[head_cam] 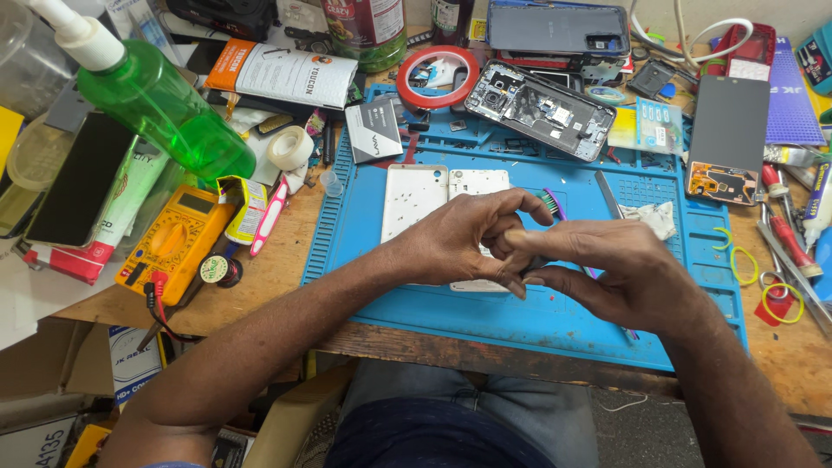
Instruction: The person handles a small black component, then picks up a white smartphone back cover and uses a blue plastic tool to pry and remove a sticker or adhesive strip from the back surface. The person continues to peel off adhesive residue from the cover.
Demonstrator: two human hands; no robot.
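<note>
Left hand: the left hand hovers over the blue mat, fingers curled in tight, pinching at something small I can't make out.
Right hand: the right hand meets it fingertip to fingertip, curled narrow, gripping a thin brush.
Brush: bristles poke up just above the knuckles.
White phone frame: lying flat on the mat, partly under the left hand.
Opened phone: further back, well apart.
Yellow multimeter: off the mat, left side.

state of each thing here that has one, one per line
opened phone: back off, insides bare
white phone cover: off, lying flat on blue mat
green spray bottle: tilted, nozzle on
left hand: fingers pinched together
right hand: fingers meeting the left's
</note>
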